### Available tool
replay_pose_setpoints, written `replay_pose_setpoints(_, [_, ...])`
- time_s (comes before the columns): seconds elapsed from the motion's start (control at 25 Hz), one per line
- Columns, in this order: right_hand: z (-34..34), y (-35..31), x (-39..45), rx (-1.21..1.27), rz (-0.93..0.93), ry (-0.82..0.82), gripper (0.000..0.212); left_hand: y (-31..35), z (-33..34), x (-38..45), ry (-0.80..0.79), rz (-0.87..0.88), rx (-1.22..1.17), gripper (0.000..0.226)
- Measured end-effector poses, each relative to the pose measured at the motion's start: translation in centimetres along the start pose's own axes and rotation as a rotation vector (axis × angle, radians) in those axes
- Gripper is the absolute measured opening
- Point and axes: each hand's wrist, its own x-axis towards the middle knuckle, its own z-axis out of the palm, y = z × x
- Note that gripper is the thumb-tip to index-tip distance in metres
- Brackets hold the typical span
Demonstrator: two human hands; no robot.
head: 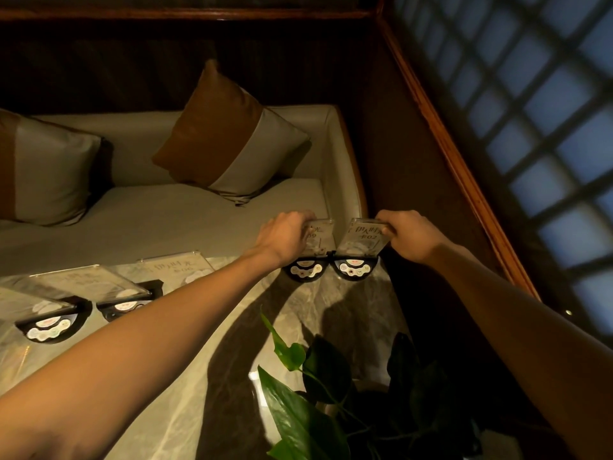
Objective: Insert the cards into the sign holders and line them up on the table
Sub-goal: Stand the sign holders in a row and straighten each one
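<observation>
Two clear sign holders on black half-round bases stand side by side at the far right edge of the marble table point(232, 343). My left hand point(285, 237) grips the top of the left holder point(318, 240). My right hand point(408, 234) pinches the top right corner of the right holder point(363, 239), whose card reads "02". Both holders have cards inside and lean away from me. Three more holders with cards stand along the far left edge: one point(180, 268) partly behind my left forearm, one point(112, 290), and one point(36, 310) at the frame's left edge.
A green leafy plant point(315, 393) rises at the near right of the table. Behind the table runs a pale bench point(166, 214) with two brown and cream cushions point(229, 137). A wooden frame and a lattice window point(530, 127) fill the right side.
</observation>
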Motion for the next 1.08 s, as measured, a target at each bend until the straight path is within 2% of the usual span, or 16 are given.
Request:
replay_pose_setpoints(0.48, [0.7, 0.7, 0.6, 0.049, -0.021, -0.031, 0.023, 0.1, -0.3, 0.3, -0.035, 0.039, -0.055, 0.030])
replay_pose_setpoints(0.64, [0.8, 0.7, 0.9, 0.039, -0.028, -0.047, 0.034, -0.2, -0.6, 0.4, -0.052, 0.022, -0.051, 0.035])
replay_pose_setpoints(0.84, [0.8, 0.4, 0.6, -0.009, -0.012, 0.010, 0.049, -0.5, -1.0, 0.4, -0.055, -0.006, -0.070, 0.043])
replay_pose_setpoints(1.0, [-0.4, -0.5, 0.1, 0.034, 0.009, 0.010, 0.057, -2.1, -2.8, -0.4, -0.052, -0.034, -0.106, 0.038])
replay_pose_setpoints(1.08, [-1.6, -1.8, -0.4, 0.071, 0.017, 0.076, 0.056, -3.5, -4.6, -1.1, -0.026, -0.059, -0.116, 0.034])
